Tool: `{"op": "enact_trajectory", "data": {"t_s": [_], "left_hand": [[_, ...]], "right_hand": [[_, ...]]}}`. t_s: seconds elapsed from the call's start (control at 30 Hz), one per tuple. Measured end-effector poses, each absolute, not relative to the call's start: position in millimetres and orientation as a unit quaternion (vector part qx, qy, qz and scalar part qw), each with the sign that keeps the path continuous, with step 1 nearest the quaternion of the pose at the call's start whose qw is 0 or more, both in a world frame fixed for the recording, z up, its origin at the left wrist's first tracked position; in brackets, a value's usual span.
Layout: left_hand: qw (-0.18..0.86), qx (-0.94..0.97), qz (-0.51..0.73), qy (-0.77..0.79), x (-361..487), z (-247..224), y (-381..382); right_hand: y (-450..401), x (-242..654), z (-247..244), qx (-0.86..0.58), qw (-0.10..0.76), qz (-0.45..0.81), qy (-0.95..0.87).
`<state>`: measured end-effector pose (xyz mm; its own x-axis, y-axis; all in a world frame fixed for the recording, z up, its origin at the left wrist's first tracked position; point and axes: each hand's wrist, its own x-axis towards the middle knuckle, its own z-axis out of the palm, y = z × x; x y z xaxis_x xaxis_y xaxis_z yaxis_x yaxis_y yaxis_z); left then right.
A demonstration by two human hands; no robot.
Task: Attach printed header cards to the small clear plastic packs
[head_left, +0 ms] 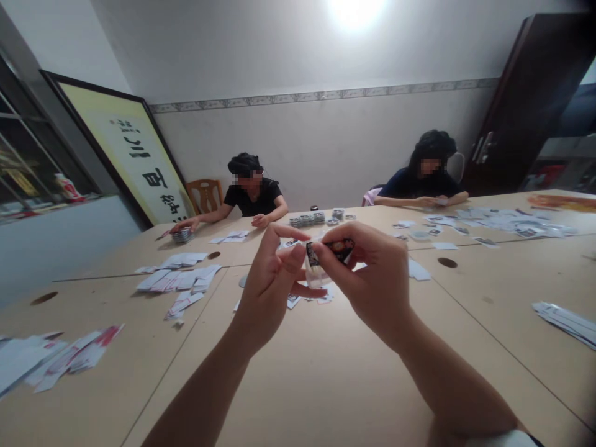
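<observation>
Above the table's middle, my two hands meet at a small dark printed card and a clear plastic piece, perhaps a sleeve or case. My right hand pinches the card between thumb and fingers. My left hand is closed around the clear piece, its thumb at the card's left edge and its fingers curled behind. How far the card sits inside the plastic cannot be made out. Partly hidden behind my hands, several small printed cards lie on the table.
White paper strips and more papers lie at left. Small stacks stand at the far side, and scattered cards lie far right. Two people sit opposite; one person's hand touches a stack. The table has round holes.
</observation>
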<state>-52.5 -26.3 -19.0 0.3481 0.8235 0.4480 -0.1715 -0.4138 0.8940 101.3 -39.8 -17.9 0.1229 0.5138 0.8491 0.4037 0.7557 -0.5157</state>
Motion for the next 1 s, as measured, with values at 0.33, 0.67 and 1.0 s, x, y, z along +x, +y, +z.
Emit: {"op": "enact_trajectory", "data": {"t_s": [0.33,0.67,1.0], "left_hand": [[0.462,0.666,0.534,0.240,-51.3,-20.9,-21.1],[0.485,0.661,0.520,0.240,-52.1,-19.1,-25.3],[0.488,0.666,0.516,0.228,-51.5,-18.9,-23.5]], "right_hand": [[-37.9,101.9,-17.0,-0.344,0.658,0.023,-0.670],[-41.6,102.3,-18.2,-0.348,0.657,0.036,-0.668],[-40.9,101.8,-18.4,-0.355,0.655,0.034,-0.666]]}}
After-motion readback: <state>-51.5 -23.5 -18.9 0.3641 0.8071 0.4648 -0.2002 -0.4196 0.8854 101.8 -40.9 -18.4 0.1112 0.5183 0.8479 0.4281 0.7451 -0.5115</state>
